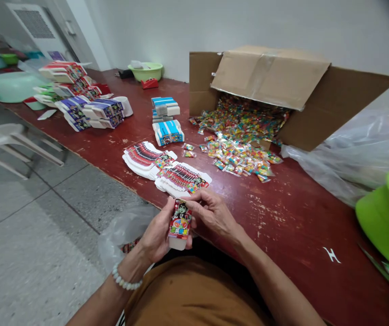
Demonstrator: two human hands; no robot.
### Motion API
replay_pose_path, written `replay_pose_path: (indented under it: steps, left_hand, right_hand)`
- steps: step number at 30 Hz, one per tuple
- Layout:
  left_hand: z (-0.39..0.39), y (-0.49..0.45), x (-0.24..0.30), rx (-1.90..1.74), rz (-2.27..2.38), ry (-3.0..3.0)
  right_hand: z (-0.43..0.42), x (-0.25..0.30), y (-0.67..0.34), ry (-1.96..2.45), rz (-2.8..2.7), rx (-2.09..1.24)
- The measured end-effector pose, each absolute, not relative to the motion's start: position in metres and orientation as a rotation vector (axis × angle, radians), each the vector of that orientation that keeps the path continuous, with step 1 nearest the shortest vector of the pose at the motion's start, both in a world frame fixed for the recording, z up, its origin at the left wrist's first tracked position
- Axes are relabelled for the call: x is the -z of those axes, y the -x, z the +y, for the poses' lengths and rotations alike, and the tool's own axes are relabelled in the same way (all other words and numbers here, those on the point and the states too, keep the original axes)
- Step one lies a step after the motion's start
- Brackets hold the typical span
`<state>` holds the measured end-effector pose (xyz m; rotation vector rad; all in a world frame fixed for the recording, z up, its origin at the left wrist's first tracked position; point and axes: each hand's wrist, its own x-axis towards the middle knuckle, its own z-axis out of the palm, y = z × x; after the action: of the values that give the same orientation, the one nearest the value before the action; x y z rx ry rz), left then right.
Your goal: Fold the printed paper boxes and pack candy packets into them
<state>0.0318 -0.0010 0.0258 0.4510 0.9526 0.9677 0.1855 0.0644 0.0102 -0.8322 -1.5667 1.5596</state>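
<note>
A small red printed candy box (180, 224) is held upright at the table's near edge. My left hand (156, 233) wraps around it from the left, its fingertips showing on the far side. At the box's top end, my right hand (211, 210) is closed, thumb and forefinger pinching the upper edge; its other fingers curl and are partly hidden. Just beyond the hands lie two fanned stacks of flat printed cartons (146, 158). Small clear packets of colourful candy (235, 156) are heaped to their right, spilling from a cardboard box (271, 74).
Blue carton bundles (167, 131) stand behind the fans, and purple carton bundles (102, 111) are further left. A green bowl (146, 71) and red tape dispenser (150, 83) sit near the wall. At right are a green tub (384, 217) and plastic sheeting (343, 149). A white stool (7, 138) stands left.
</note>
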Motion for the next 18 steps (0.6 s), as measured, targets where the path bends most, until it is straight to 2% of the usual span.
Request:
replay_pose_path:
  steps: [9, 12, 15, 18]
  left_hand:
    - [0.002, -0.04, -0.019, -1.078, 1.085, -0.666]
    - [0.001, -0.038, -0.018, -1.077, 1.125, -0.713]
    - [0.0, -0.038, -0.017, -1.04, 1.125, -0.638]
    - [0.0, -0.042, -0.018, -1.016, 1.092, -0.544]
  right_hand:
    - [0.071, -0.031, -0.179, 0.917, -1.368, -1.768]
    - [0.071, -0.028, -0.181, 0.913, -1.386, -1.696]
    - [0.07, -0.026, -0.188, 0.787, -1.637, -1.604]
    - [0.067, -0.029, -0.195, 0.703, -1.961, -1.302]
